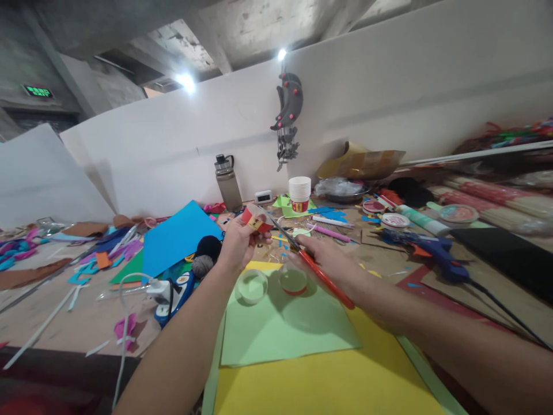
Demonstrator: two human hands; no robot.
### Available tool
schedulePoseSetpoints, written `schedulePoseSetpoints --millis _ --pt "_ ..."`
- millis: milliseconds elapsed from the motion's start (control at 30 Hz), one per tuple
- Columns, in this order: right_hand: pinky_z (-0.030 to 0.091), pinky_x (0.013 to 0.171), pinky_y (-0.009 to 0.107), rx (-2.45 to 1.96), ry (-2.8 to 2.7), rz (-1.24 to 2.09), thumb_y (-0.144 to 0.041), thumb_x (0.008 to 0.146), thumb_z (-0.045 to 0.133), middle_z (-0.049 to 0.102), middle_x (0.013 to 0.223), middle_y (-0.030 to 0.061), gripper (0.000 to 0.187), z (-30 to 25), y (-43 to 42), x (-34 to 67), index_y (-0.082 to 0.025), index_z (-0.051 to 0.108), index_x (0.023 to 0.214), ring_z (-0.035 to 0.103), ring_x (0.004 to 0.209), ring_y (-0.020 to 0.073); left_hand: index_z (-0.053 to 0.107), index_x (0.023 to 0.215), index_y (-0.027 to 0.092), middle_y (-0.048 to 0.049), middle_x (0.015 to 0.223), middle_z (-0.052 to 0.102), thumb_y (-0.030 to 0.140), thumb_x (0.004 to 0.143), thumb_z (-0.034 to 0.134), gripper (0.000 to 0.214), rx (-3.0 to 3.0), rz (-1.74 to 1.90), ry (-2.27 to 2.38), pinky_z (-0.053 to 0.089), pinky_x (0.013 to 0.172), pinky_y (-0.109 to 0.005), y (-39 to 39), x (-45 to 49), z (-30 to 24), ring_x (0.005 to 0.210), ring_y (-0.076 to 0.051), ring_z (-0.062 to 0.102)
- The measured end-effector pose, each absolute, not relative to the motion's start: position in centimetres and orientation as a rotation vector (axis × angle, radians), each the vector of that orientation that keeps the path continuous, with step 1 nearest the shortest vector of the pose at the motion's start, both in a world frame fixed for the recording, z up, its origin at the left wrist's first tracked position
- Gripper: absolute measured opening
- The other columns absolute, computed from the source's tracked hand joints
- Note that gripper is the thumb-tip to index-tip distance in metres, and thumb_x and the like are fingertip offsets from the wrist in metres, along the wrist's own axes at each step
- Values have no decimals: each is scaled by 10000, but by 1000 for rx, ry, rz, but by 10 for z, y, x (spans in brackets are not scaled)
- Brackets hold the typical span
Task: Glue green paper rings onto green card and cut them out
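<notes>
My left hand (239, 241) is closed on a small paper cup (256, 219) with a red band, held tilted above the table. My right hand (325, 256) grips red-handled scissors (322, 275), whose blades (281, 233) point up-left and reach the cup's rim. Below the hands lie two tape rolls, a clear one (251, 286) and one with a red edge (293, 280), on a light green sheet (285, 328) that overlaps a yellow sheet (328, 380).
A stack of paper cups (299, 193), a grey water bottle (228, 183), a blue sheet (177, 237), a blue glue gun (436, 249), pens, paper scraps and a white power strip (159, 290) crowd the table. A white wall board stands behind.
</notes>
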State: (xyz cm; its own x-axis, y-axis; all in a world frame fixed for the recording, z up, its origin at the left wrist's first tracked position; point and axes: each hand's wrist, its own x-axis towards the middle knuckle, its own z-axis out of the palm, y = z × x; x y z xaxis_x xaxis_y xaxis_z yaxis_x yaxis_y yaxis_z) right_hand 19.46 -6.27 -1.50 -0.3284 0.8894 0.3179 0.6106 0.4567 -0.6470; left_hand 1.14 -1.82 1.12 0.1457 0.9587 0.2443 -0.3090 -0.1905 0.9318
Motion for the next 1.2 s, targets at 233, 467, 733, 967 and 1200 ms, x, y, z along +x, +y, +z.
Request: schedulePoseSetpoints --millis 233,467,733,967,1200 --pt "316 528 245 -1254 -2065 566 -393 831 478 593 642 3 208 -14 -63 194 -210 522 743 472 555 141 544 738 168 12 672 636 322 663 750 269 1314 1460 750 541 526 -199 -18 12 10 576 -107 633" --pt "323 540 249 -1289 -2075 514 -413 846 471 617 674 19 227 -16 -63 194 -205 562 854 495 571 154 562 766 172 19 637 633 272 636 772 267 1270 1415 750 546 522 -207 -14 10 3 560 -116 638" --pt "352 561 259 -1315 -2066 500 -424 834 471 632 690 41 261 -12 -65 192 -193 592 839 514 606 166 566 766 166 7 633 644 230 622 763 252 1264 1383 749 530 507 -200 -14 8 6 561 -122 638" --pt "344 522 257 -1290 -2043 544 -412 820 481 627 656 30 244 -14 -64 191 -191 584 811 512 556 160 571 750 159 -1 633 659 169 571 738 246 1216 1368 758 466 430 -183 -16 9 8 483 -101 584" --pt "387 523 261 -1288 -2030 547 -434 847 476 688 733 62 280 -20 -61 191 -194 620 865 585 597 182 586 771 148 -9 602 649 147 576 712 232 1134 1327 782 451 403 -163 -14 9 10 452 -88 564"
